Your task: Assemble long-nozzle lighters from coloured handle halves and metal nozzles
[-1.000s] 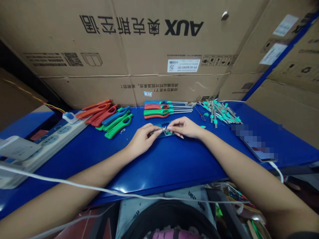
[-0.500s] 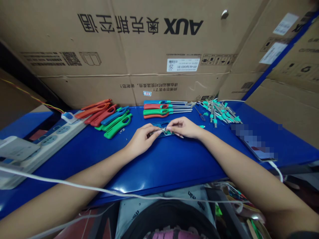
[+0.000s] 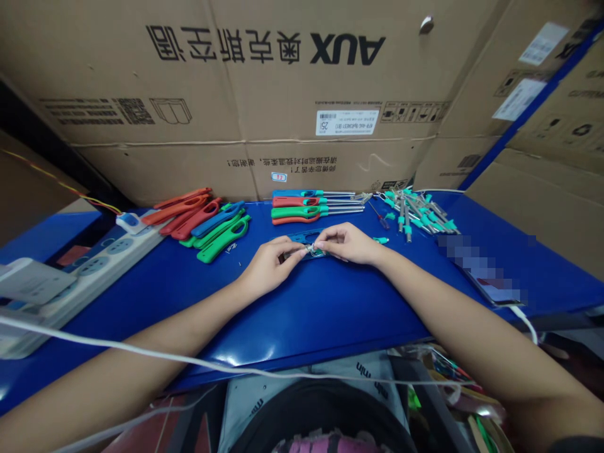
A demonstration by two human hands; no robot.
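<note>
My left hand (image 3: 268,265) and my right hand (image 3: 348,242) meet at the middle of the blue table (image 3: 302,308). Both pinch a small metal and green part (image 3: 312,250) that lies on a blue plastic handle shell (image 3: 302,238). The fingers of both hands are closed on the small part, and most of it is hidden under them.
Orange, red, blue and green handle shells (image 3: 202,220) lie at the back left. Three assembled lighters (image 3: 311,206) lie behind my hands. Several metal tubes with green ends (image 3: 413,211) are piled at the back right. A white power strip (image 3: 80,270) sits left. Cardboard boxes (image 3: 283,94) wall the back.
Both hands have stayed at the same spot, with only slight finger movement on the small part.
</note>
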